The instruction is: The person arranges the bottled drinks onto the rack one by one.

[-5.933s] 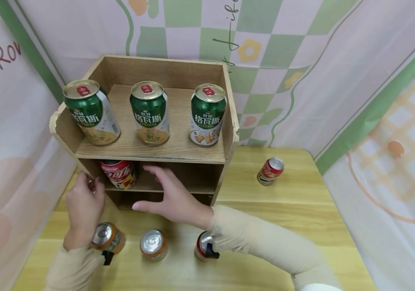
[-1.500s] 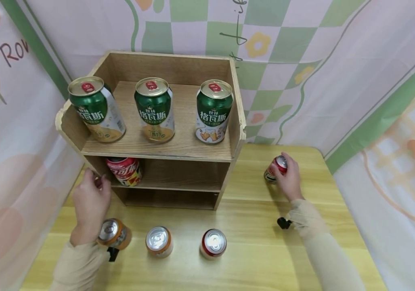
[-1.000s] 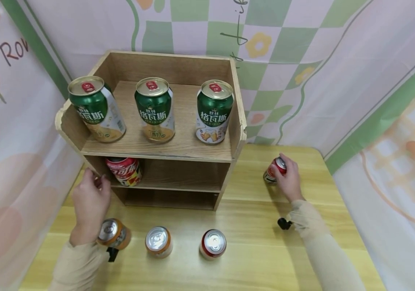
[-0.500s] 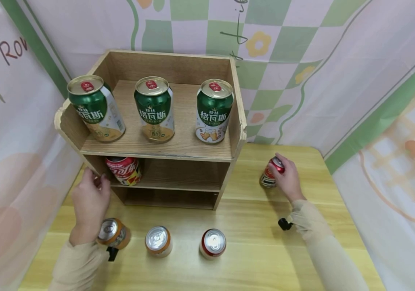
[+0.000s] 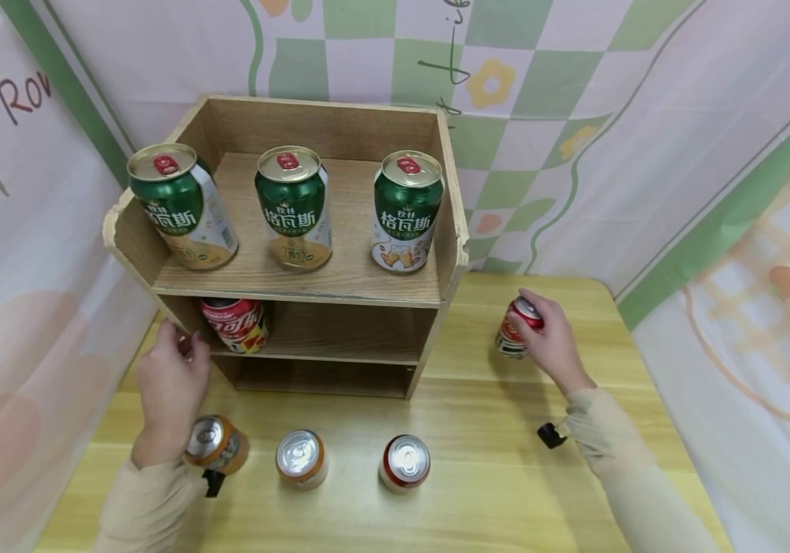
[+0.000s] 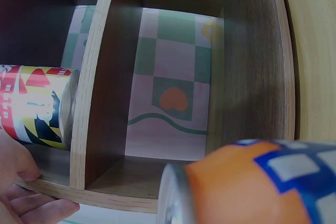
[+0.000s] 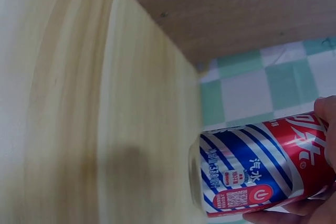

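My right hand (image 5: 550,338) grips the upper part of a red soda can (image 5: 511,338) at the right of the wooden shelf. In the right wrist view this can (image 7: 252,169) shows a blue-striped label, and its base looks raised off the table, with a shadow apart from it. My left hand (image 5: 172,384) holds the left side board of the shelf (image 5: 326,288), thumb inside and fingers outside in the left wrist view. Close to that thumb, a red and yellow can (image 5: 237,326) stands in the middle tier.
Three green and white cans, left (image 5: 184,207), centre (image 5: 294,207) and right (image 5: 407,211), stand on the top tier. In front of the shelf are two orange cans (image 5: 218,445) (image 5: 301,459) and a red-rimmed can (image 5: 405,463). Patterned cloth (image 5: 540,138) hangs behind the table (image 5: 478,491).
My right hand has gone from the shelf front to the red can at the right and gripped it. The can has since shifted slightly. My left hand stays at the side board.
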The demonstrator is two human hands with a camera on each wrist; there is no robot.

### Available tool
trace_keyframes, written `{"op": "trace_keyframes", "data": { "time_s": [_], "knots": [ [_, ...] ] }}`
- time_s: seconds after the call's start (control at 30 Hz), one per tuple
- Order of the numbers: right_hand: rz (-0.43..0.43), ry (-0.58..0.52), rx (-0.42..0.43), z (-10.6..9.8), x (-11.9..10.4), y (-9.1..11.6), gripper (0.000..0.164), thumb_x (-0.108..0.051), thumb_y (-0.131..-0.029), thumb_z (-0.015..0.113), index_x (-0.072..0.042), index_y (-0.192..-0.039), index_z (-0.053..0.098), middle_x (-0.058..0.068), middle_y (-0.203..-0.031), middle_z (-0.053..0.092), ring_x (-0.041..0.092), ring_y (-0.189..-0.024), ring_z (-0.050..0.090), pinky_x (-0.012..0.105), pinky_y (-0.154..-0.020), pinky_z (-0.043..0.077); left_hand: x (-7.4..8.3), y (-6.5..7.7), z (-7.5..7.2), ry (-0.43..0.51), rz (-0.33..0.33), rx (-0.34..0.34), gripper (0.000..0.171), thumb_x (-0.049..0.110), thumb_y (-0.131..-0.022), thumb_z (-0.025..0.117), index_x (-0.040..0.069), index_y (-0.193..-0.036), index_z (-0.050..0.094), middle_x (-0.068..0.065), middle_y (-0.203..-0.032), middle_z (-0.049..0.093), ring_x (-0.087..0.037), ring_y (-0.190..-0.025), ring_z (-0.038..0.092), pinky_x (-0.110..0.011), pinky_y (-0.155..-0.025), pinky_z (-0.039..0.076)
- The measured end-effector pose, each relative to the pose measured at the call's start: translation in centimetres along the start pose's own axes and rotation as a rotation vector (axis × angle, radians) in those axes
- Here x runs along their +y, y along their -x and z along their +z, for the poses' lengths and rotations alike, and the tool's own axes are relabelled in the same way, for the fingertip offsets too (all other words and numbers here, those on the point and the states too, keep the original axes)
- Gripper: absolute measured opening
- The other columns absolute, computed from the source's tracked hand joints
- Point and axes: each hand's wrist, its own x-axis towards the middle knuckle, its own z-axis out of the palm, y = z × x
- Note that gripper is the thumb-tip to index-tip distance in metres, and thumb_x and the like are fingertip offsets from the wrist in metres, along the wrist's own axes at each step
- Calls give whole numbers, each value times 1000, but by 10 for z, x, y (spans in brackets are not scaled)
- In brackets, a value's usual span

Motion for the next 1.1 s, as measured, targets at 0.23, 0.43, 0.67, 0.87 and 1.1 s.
{"op": "trace_keyframes", "data": {
  "time_s": [0.23, 0.43, 0.67, 0.87, 1.1],
  "knots": [
    [-50, -16, -6, -13, -23, 6, 49, -7, -95, 70, 2, -141, 55, 32, -128, 55, 44, -115, 54, 61, -96, 46, 0, 0, 0, -1, 1, -4, 12, -6, -91, 59, -14, -100, 59, -35, -86, 69, -49, -70, 70, -60, -60, 59],
    [-67, -18, -48, -24, -42, 12, 48, -8, -96, 69, 1, -142, 55, 29, -130, 55, 41, -115, 55, 58, -94, 48, 1, 0, -1, 1, 7, 1, 12, -6, -90, 59, -14, -100, 60, -35, -86, 69, -49, -69, 70, -61, -59, 58],
    [-123, 16, -106, -32, -67, 19, 48, -7, -95, 71, -1, -141, 57, 23, -129, 61, 34, -114, 59, 29, -91, 49, 1, 0, -1, 3, 15, -1, 11, -7, -90, 59, -14, -99, 59, -35, -85, 69, -49, -68, 69, -60, -58, 58],
    [-172, 7, -130, -38, -84, 28, 49, -3, -93, 72, -2, -140, 58, 21, -131, 61, 33, -114, 59, 15, -92, 45, 2, 0, -1, 2, 13, 0, 11, -7, -91, 59, -14, -98, 59, -35, -84, 69, -49, -68, 69, -60, -57, 58],
    [-222, -12, -166, -45, -105, 39, 50, -1, -91, 74, -3, -139, 60, 18, -133, 61, 30, -113, 60, 5, -87, 44, 1, 0, 0, 2, 12, -2, 11, -6, -91, 59, -14, -100, 59, -35, -85, 69, -49, -68, 70, -60, -58, 59]
  ]
}}
